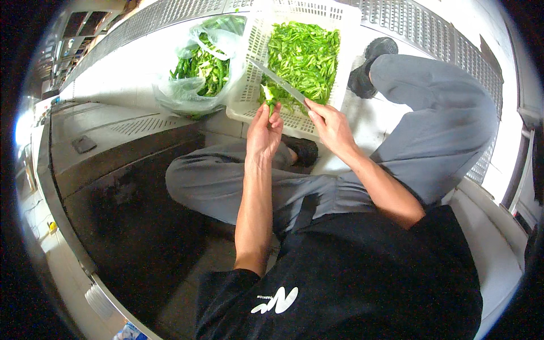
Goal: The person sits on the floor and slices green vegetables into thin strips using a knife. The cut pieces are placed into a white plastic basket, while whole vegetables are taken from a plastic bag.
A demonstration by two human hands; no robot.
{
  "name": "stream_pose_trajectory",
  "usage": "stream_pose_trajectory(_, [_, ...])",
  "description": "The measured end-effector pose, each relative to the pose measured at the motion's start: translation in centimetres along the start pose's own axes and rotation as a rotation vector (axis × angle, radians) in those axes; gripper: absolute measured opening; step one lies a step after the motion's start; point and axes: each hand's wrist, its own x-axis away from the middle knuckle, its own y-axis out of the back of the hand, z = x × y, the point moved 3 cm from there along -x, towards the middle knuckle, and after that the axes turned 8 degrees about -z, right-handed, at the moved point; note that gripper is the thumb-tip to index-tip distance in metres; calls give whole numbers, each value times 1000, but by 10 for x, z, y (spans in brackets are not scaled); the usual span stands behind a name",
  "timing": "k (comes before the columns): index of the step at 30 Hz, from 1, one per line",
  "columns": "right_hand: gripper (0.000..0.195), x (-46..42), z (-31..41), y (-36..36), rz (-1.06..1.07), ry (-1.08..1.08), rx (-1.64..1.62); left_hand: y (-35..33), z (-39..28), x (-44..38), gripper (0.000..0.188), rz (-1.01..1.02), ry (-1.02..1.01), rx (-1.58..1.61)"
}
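Observation:
My left hand [267, 127] pinches a green pepper [271, 104] upright, its pale cut flesh showing at the top. In my right hand [330, 123] is the handle end of a long-bladed knife [282, 83]; its blade slants up and left, a little above the pepper. Both hands are over the near edge of a white plastic crate [293, 125], which holds a thick layer of cut green peppers [304, 59]. Left of the crate, an open clear plastic bag [195, 91] holds green peppers [204, 70], some with pale cut flesh.
The crate stands on a pale tiled floor [127, 63] between my bent legs. Metal drain grating [408, 21] runs behind it. My shoes [363, 78] are near the crate's right side and near edge. A dark glossy panel [127, 204] of a cabinet or appliance is at the left.

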Motion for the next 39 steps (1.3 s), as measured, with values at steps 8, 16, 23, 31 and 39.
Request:
stream_pose_trajectory(8, [36,22,22,12,69,64,-20,5,-13,-12,23,-56,-206,-186])
stream_pose_trajectory(16, [35,41,26,21,88,148,22,1,-17,-16,11,-103,-311,-264])
stream_pose_trajectory(23, [34,39,25,21,69,167,34,0,-15,-14,7,-50,-252,-257])
stream_pose_trajectory(31, [36,29,18,3,78,159,21,7,-16,-12,10,-88,-191,-113])
stream_pose_trajectory(39, [35,24,15,0,62,184,4,8,-17,-7,9,-189,-222,-212])
